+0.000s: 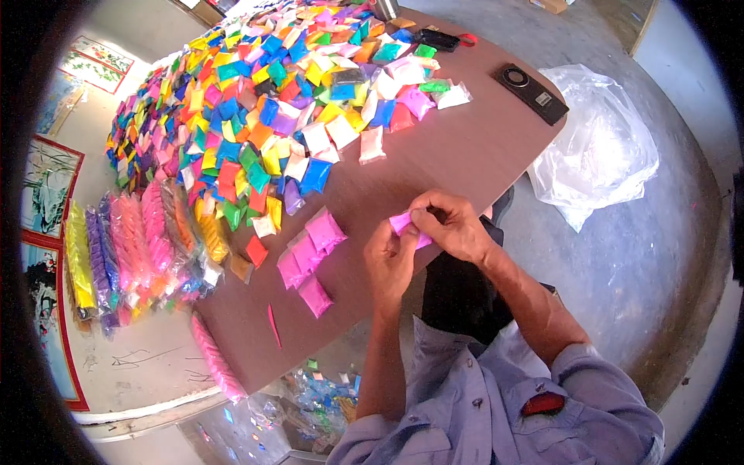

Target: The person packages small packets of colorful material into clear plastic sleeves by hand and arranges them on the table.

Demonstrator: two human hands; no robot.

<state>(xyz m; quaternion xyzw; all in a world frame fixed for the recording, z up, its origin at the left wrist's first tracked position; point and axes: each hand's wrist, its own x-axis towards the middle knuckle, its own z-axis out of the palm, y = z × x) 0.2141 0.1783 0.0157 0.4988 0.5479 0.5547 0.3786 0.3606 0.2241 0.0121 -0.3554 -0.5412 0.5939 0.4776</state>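
Note:
Near the table's front edge, my left hand [390, 260] and my right hand [456, 227] both pinch a small pink packet [401, 223] between thumbs and fingertips. Fingers cover much of it. To the left lie several similar pink packets [308, 249], grouped close together on the table. Farther left is a thin pinkish-red strip-like object [275, 325]; I cannot tell what it is. A long, filled pink plastic sleeve [217, 358] rests along the left edge of the table.
A large heap of multicoloured packets [256, 116] covers the far left of the brown table [442, 147]. Long coloured sleeves [147, 240] lie beside it. A black rectangular device [532, 93] and a black pouch [436, 39] sit farther back. A clear plastic bag [597, 139] is on the floor.

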